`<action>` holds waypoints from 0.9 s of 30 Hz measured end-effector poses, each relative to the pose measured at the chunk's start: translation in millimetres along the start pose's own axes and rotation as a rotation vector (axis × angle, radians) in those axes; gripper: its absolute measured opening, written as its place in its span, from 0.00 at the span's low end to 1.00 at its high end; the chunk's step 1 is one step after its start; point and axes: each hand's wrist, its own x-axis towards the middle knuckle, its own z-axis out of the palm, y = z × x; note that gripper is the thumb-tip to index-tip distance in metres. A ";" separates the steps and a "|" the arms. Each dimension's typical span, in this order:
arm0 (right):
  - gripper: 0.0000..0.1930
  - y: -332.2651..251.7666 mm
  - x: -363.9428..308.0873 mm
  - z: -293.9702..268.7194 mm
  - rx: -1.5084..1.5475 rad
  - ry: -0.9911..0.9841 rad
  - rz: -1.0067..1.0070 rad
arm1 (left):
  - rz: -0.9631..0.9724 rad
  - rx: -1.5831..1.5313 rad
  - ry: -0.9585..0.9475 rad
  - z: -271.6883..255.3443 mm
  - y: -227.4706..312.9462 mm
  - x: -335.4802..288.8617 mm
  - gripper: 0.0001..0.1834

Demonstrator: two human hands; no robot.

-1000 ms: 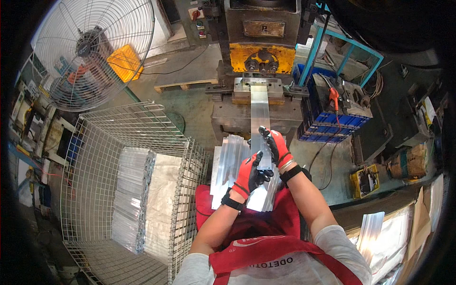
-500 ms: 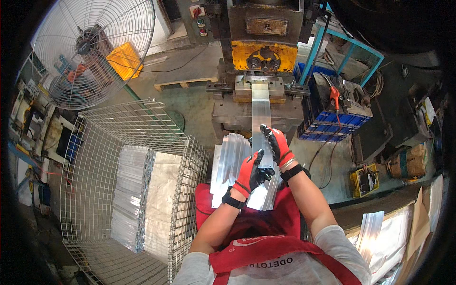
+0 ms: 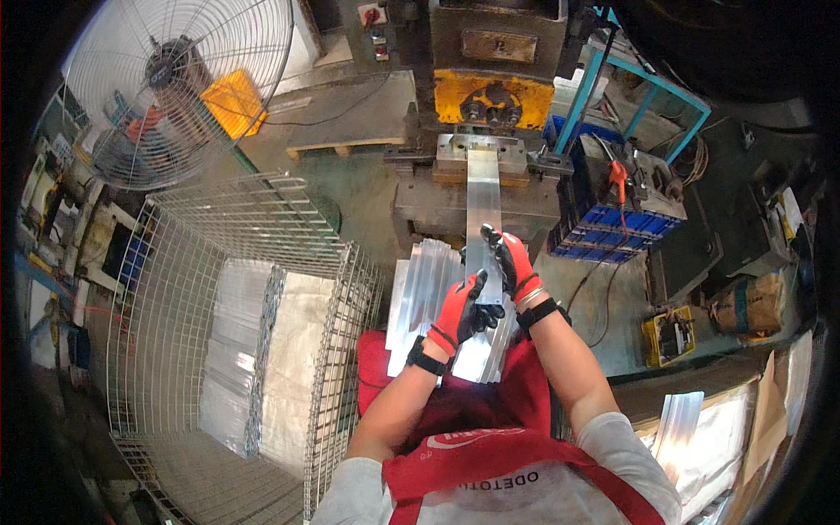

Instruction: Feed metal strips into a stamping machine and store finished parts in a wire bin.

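A long flat metal strip [image 3: 484, 206] reaches from my hands to the die [image 3: 455, 160] of the press, its far end lying in the die. My left hand [image 3: 466, 313], in a red and black glove, is closed on the strip's near end from the left. Along its right edge, a little farther up, my right hand [image 3: 509, 261] grips the same strip, also gloved. Beneath both hands a stack of similar metal strips [image 3: 417, 289] lies over my lap, partly covered by my hands and the held strip.
A wire mesh cage [image 3: 166, 297] with stacked strips stands at left, a large fan [image 3: 179, 79] behind it. The press [image 3: 494, 96] rises ahead. Blue crates [image 3: 604, 229] stand right of it, topped by a red-handled air gun [image 3: 618, 172]. A yellow bin [image 3: 669, 336] sits at right.
The view has shifted slightly. Both hands still hold the strip, and it has slid a little farther toward the press; the left fingers have curled in slightly.
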 end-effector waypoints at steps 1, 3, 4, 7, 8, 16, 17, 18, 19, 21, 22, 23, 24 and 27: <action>0.13 2.5 0.8 -1.2 0.007 0.006 -0.021 | 0.012 0.029 0.003 -1.8 -1.0 -0.9 0.16; 0.12 11.1 1.3 -5.5 0.020 0.012 -0.056 | 0.019 0.116 -0.003 -3.8 -3.9 -7.2 0.16; 0.12 -0.5 -9.5 0.2 -0.014 -0.010 -0.205 | 0.009 0.170 -0.007 -3.0 -6.2 -14.5 0.16; 0.13 -19.2 -52.4 -9.6 0.079 -0.091 -0.218 | 0.031 0.215 0.007 -11.6 -27.9 -40.9 0.15; 0.18 -15.4 -57.0 -19.1 -0.158 -0.067 -0.232 | 0.139 0.309 -0.013 -17.6 -39.8 -48.4 0.16; 0.16 23.9 -105.1 -47.3 0.322 -0.012 -0.004 | -0.053 0.270 -0.148 -38.4 -62.9 -110.3 0.24; 0.14 30.2 -106.5 -50.3 0.254 -0.033 0.069 | 0.148 0.428 -0.242 -49.8 -65.6 -110.4 0.25; 0.12 34.9 -107.8 -53.9 0.183 -0.052 0.139 | 0.352 0.584 -0.337 -64.1 -68.9 -108.6 0.26; 0.12 42.5 -107.4 -48.5 0.370 -0.056 0.213 | 0.562 0.739 -0.426 -74.9 -73.0 -106.7 0.27; 0.11 56.9 -106.6 -38.5 0.745 -0.025 0.370 | 0.373 0.576 -0.450 -88.7 -86.3 -105.3 0.27; 0.11 46.0 -108.8 -24.2 0.748 0.005 0.383 | 0.338 0.597 -0.431 -93.3 -90.0 -106.4 0.27; 0.11 32.0 -111.9 -14.6 0.685 -0.058 0.363 | 0.303 0.618 -0.412 -98.1 -93.4 -107.1 0.26; 0.10 13.9 -116.2 -5.9 0.625 -0.106 0.333 | 0.630 0.885 -0.444 -82.3 -77.4 -108.9 0.23; 0.09 22.2 -114.3 -8.3 0.591 0.055 0.368 | 0.052 0.471 -0.035 -41.3 -59.8 -109.0 0.18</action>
